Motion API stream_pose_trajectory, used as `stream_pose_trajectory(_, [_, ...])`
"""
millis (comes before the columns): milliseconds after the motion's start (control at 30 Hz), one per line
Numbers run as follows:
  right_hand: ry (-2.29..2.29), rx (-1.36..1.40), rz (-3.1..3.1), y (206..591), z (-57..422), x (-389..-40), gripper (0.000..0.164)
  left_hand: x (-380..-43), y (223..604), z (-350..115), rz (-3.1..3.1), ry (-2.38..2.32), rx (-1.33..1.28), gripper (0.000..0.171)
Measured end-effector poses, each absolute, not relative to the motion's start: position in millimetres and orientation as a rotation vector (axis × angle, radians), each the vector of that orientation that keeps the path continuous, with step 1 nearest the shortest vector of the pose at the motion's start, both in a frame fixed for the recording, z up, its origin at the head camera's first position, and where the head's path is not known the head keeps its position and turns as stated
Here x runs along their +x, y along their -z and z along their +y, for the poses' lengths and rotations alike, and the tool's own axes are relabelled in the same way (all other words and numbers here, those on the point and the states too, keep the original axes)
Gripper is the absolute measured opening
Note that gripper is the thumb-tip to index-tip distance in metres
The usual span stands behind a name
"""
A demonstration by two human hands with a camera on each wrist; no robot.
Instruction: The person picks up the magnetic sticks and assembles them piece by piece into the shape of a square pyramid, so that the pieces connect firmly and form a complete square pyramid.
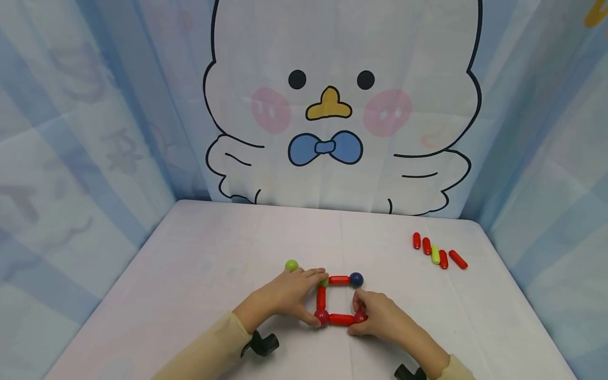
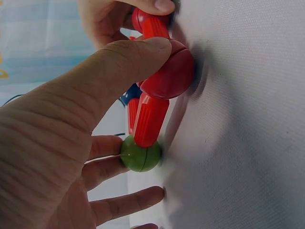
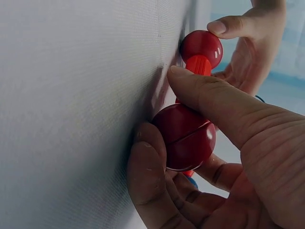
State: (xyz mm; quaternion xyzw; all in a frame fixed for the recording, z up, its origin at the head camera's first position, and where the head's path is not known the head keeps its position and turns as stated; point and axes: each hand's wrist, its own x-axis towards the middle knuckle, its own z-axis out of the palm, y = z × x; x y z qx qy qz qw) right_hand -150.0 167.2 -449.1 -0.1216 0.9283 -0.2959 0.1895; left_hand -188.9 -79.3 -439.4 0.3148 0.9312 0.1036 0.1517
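A partial square of red rods (image 1: 339, 281) and balls lies flat on the table in the head view. Its corners are a red ball (image 1: 321, 317) at near left, a green ball (image 2: 141, 153) at far left, a dark blue ball (image 1: 356, 279) at far right and another red ball (image 3: 185, 137) at near right. My left hand (image 1: 296, 293) spans the left side, thumb on the near-left red ball and fingertips against the green one. With thumb and curled fingers, my right hand (image 1: 382, 315) grips the near-right red ball, beside the end of the bottom rod (image 1: 341, 320).
A loose lime green ball (image 1: 292, 265) sits just beyond my left hand. Several short rods, red ones (image 1: 458, 259) and one yellow-green rod (image 1: 435, 255), lie at the table's back right. A printed curtain (image 1: 332, 184) hangs behind the table (image 1: 228, 237).
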Motion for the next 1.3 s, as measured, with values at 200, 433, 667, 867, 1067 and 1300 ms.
stream_pose_trajectory(200, [0.838,-0.330,2.615,449.5,166.8,-150.0,0.046,-189.0,441.1,-79.0,2.675,-0.295,0.904,0.100])
stream_pose_trajectory(433, [0.846,-0.333,2.612,449.8,167.4,-150.0,0.046,-190.0,442.6,-77.8,2.677,-0.291,0.895,0.101])
stream_pose_trajectory(667, [0.809,-0.311,2.670,448.8,168.1,-151.4,0.045,-189.0,441.4,-77.7,2.681,-0.273,0.882,0.102])
stream_pose_trajectory(867, [0.762,-0.223,2.724,447.6,171.1,-157.1,0.045,-185.2,438.2,-77.3,2.707,-0.194,0.872,0.101])
stream_pose_trajectory(1067, [0.739,-0.193,2.764,445.0,176.9,-165.4,0.045,-181.2,438.3,-76.8,2.745,-0.125,0.894,0.086])
stream_pose_trajectory(1300, [0.739,-0.209,2.814,443.9,178.6,-173.1,0.045,-174.2,437.7,-75.6,2.792,-0.034,0.939,0.065])
